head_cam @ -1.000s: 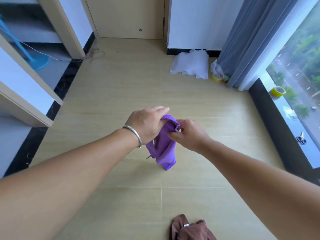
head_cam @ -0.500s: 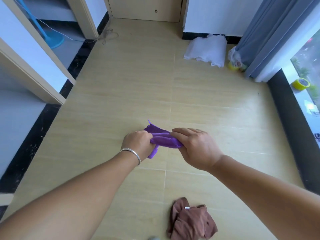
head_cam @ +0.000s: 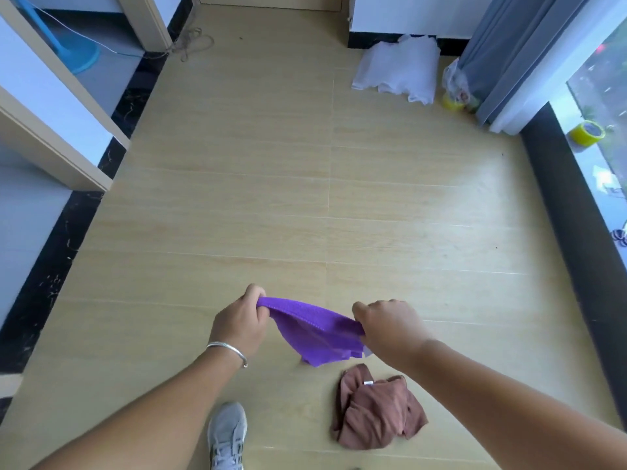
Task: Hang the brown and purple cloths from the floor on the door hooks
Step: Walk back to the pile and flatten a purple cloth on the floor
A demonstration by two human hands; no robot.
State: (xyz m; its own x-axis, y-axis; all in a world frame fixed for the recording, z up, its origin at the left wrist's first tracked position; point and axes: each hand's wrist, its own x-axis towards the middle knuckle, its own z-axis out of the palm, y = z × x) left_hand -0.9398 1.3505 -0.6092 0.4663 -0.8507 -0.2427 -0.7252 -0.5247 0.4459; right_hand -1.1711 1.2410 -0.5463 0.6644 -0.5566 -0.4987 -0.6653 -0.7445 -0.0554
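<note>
A purple cloth [head_cam: 314, 329] is stretched in the air between both hands, above the wooden floor. My left hand [head_cam: 239, 323], with a silver bangle on the wrist, grips its left end. My right hand [head_cam: 390, 325] grips its right end, and the rest of the cloth sags below. A brown cloth [head_cam: 375, 413] lies crumpled on the floor just below my right forearm, untouched. No door hooks are in view.
A white cloth [head_cam: 398, 71] lies by the far wall beside a grey curtain [head_cam: 509, 52]. A yellow tape roll [head_cam: 587, 132] sits on the window sill at right. My grey shoe [head_cam: 226, 435] stands at the bottom. A doorway and door frames line the left.
My hands have moved apart, spreading the bunched purple cloth into a stretched band. The view has tilted further down, so the brown cloth and my shoe show more fully.
</note>
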